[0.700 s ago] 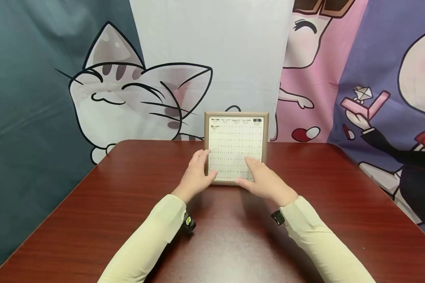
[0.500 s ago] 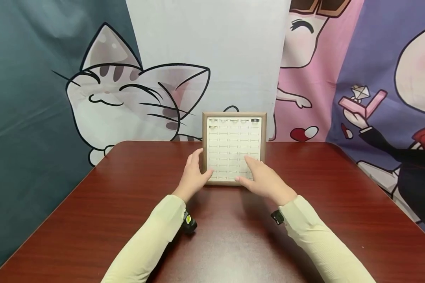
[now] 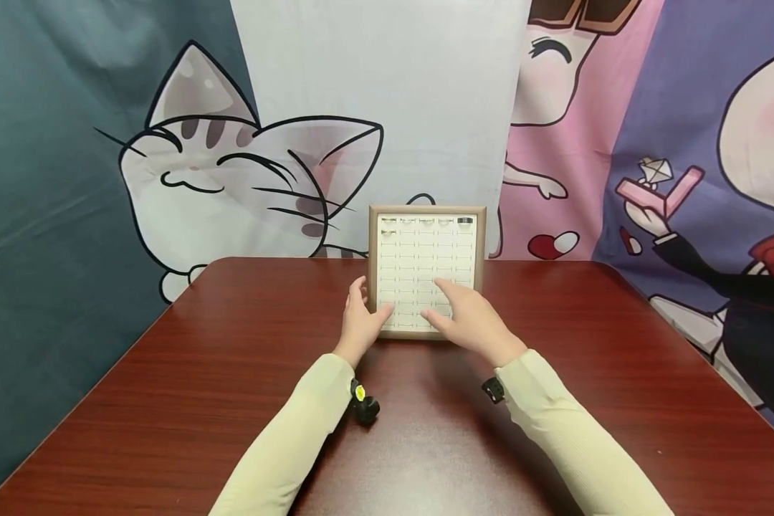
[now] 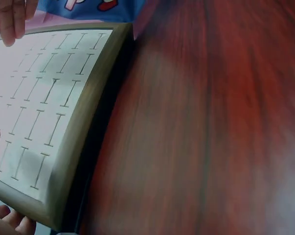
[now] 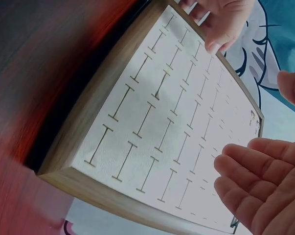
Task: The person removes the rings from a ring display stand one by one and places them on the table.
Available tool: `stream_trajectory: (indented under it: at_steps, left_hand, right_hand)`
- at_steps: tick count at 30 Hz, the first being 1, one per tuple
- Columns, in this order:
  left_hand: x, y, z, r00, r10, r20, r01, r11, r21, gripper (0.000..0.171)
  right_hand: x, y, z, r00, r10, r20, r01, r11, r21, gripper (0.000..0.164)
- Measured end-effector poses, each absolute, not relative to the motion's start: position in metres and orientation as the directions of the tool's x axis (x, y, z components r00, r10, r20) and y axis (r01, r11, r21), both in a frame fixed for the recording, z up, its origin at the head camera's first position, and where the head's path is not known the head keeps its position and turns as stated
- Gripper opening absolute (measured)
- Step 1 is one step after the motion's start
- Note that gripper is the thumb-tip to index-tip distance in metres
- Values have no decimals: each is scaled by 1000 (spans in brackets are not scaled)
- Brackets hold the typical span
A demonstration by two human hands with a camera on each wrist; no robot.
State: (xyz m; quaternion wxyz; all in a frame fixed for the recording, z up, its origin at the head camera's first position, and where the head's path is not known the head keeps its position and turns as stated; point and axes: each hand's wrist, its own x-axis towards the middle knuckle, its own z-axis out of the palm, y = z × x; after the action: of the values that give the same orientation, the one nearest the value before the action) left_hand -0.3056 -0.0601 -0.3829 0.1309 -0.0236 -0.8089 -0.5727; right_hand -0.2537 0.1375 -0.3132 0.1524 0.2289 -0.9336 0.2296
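Observation:
A ring display tray (image 3: 426, 258), a white slotted pad in a wooden frame (image 3: 480, 251), stands upright on the table. Thin rings and one dark ring (image 3: 465, 221) fill its top row; a single ring (image 3: 388, 231) sits at the left of the second. My left hand (image 3: 363, 326) grips the frame's lower left side, thumb on the front and fingers curled round the edge. In the right wrist view, this hand (image 5: 225, 24) shows at the far edge. My right hand (image 3: 474, 319) holds nothing, its fingers extended in front of the slots at lower right.
The reddish-brown wooden table (image 3: 232, 322) spreads out on both sides of the tray. Behind it hangs a cloth backdrop (image 3: 438, 93) printed with a cartoon cat and figures. A small black camera (image 3: 365, 408) sits at the left wrist.
My left hand has shifted right, and its fingers now curl round the frame's edge. My right hand has moved slightly left across the front of the tray.

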Motion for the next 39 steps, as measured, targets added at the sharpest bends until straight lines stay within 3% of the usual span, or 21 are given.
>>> stream_trajectory:
  at_steps: [12,20,39]
  left_hand:
    - [-313,-58,-394,-971,-183,154,122,172,978,63]
    - [-313,-57,-393,-974,-161,156,123,197,973,47]
    - [-312,-59,-397,-984,-111,142,127,126,984,41]
  right_hand:
    - [-271,128,-309,-840,-361,406,-501,803,-323,55]
    - [-279,123,-298,-856,-348,381,-477,816,-327,55]
    - [-299,100,-276,-839,-367,403,-504,802,-320,50]
